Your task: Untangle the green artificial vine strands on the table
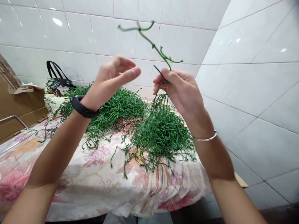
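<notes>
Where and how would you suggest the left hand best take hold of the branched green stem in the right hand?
Perhaps pinch the green stem lightly on the bare stretch below its top fork, coming from the left: it is thin and leans that way, a lower shoot points right, and the right hand pinches it lower down. The left hand is open on that side.

cardboard box, left | black-handled bag near white tiled wall | floral cloth

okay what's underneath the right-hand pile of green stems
The pile lies on floral cloth, visible along its front edge; beneath its middle, everything is covered and can't be seen.
</notes>
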